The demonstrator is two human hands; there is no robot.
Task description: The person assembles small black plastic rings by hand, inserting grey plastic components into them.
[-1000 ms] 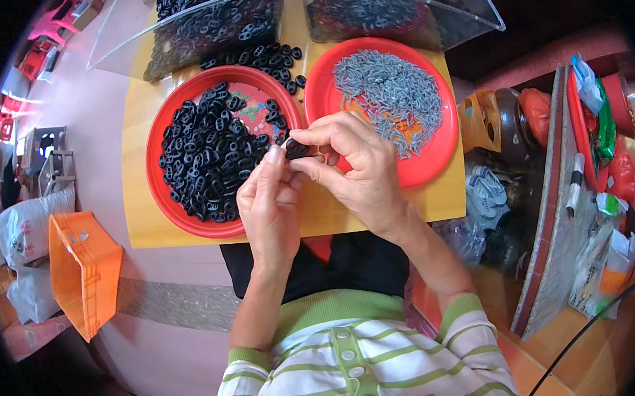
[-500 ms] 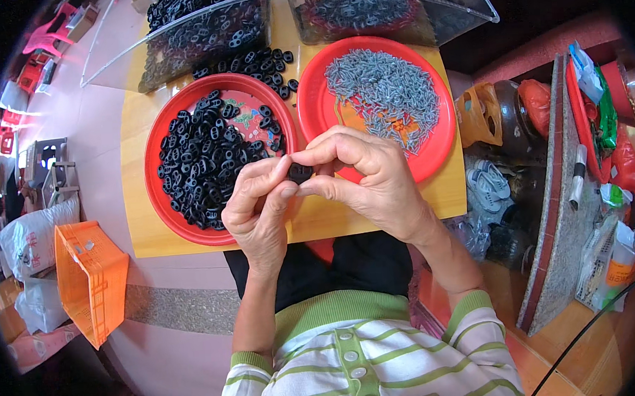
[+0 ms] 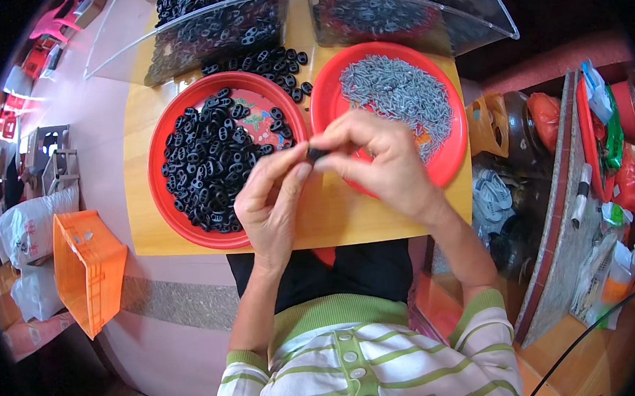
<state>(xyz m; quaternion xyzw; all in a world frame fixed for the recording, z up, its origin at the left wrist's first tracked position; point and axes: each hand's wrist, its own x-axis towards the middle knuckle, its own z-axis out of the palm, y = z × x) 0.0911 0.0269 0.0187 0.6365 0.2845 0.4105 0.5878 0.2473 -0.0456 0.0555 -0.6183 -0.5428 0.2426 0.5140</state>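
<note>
Yellow tabletop [image 3: 139, 203], red plates [image 3: 156, 165] (two), clear bins [image 3: 131, 64], loose black pieces [image 3: 279, 66].

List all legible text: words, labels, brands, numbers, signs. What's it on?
Nothing I can quote; where print shows or might:
White plastic sack, far left: red print, not transcribed.
White-and-orange packet, far right: any print too blurred to read.
Black two-hole pieces and small grey screw-like pieces: no lettering discernible.
Dark piece in the right hand: too small to tell.

Pinkish floor [image 3: 95, 118], speckled grey strip [image 3: 178, 303]
</note>
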